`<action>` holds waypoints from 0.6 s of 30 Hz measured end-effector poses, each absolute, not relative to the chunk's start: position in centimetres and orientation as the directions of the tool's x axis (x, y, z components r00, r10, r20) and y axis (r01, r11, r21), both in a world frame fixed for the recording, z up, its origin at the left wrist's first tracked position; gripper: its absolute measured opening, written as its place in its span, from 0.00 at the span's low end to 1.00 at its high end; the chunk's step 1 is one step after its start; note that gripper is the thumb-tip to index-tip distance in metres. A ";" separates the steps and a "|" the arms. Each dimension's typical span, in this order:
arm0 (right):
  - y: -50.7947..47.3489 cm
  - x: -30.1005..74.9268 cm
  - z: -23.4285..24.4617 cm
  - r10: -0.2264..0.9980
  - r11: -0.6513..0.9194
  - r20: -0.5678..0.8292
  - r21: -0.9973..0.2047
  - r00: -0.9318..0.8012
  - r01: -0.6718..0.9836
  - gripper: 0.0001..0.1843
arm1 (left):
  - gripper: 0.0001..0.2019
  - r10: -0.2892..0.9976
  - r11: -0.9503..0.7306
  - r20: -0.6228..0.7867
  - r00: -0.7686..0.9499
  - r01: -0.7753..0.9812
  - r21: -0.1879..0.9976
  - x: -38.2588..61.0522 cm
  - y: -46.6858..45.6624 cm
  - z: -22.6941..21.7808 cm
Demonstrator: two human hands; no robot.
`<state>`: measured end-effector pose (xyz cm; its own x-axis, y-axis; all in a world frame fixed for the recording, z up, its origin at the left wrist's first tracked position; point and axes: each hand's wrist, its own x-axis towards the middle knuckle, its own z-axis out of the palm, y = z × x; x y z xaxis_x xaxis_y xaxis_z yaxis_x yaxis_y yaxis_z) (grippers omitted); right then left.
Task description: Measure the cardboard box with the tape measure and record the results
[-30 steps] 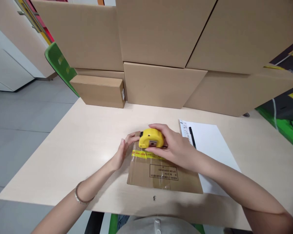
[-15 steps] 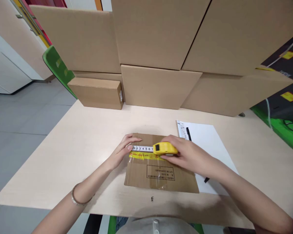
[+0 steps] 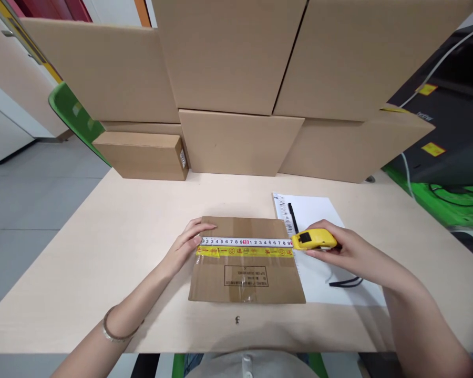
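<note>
A flat cardboard box (image 3: 208, 278) lies in front of me with yellow printed tape (image 3: 256, 252) across its top. Along that strip runs the white blade (image 3: 224, 242) of a tape measure, pulled out over the box's width. My left hand (image 3: 187, 241) grips the box's left edge, its thumb pressing the blade's end there and its fingers resting on the top. Just past the box's right edge, my right hand (image 3: 339, 244) is closed around the yellow tape measure case (image 3: 315, 239). A black wrist strap (image 3: 345, 283) hangs below that hand.
White paper (image 3: 319, 210) with a black pen (image 3: 292, 218) on it lies to the right, partly under the tape measure. Large cardboard panels (image 3: 236, 142) stand along the table's back. A smaller carton (image 3: 145, 157) sits at the back left.
My right hand has moved to the right with the tape measure case, drawing the blade out from about 7 to nearly 20. The left hand stays at the box's left edge. The view has shifted slightly.
</note>
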<state>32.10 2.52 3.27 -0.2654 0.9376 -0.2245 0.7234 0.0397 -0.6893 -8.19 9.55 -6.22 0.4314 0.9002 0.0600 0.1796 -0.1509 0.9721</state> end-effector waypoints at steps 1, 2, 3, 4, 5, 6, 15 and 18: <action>2.5 32.1 3.2 0.939 0.041 -0.224 -0.685 -0.263 0.728 0.16 | 0.22 0.901 -0.149 0.059 0.429 0.180 0.972 -8.2 9.6 -6.2; 2.4 32.0 3.1 0.940 0.040 -0.223 -0.680 -0.258 0.732 0.16 | 0.22 0.902 -0.146 0.056 0.428 0.181 0.973 -8.2 9.6 -6.2; 2.3 32.1 3.1 0.942 0.038 -0.221 -0.676 -0.251 0.736 0.16 | 0.22 0.902 -0.145 0.054 0.428 0.183 0.972 -8.2 9.6 -6.1; 2.3 32.1 3.1 0.944 0.037 -0.221 -0.670 -0.247 0.741 0.16 | 0.22 0.902 -0.145 0.054 0.428 0.185 0.972 -8.1 9.5 -6.1; 2.2 32.2 3.3 0.942 0.041 -0.223 -0.663 -0.249 0.747 0.16 | 0.22 0.902 -0.147 0.055 0.427 0.185 0.972 -8.1 9.5 -6.1; 2.2 32.3 3.5 0.939 0.050 -0.226 -0.653 -0.258 0.755 0.16 | 0.22 0.902 -0.149 0.056 0.427 0.186 0.971 -8.1 9.5 -6.1; 5.4 25.4 6.5 0.901 0.252 -0.168 -0.545 -0.399 0.799 0.17 | 0.23 0.888 -0.195 0.093 0.451 0.186 0.963 -8.5 9.5 -6.4; 7.1 20.1 6.1 0.847 0.397 -0.146 -0.465 -0.511 0.791 0.19 | 0.23 0.884 -0.203 0.112 0.453 0.157 0.967 -8.3 9.6 -6.6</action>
<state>20.08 7.11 6.12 -0.5107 0.8473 -0.1458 0.7914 0.3970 -0.4649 -8.26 9.56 -6.58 0.4533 0.8843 0.1120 0.1569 -0.2028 0.9666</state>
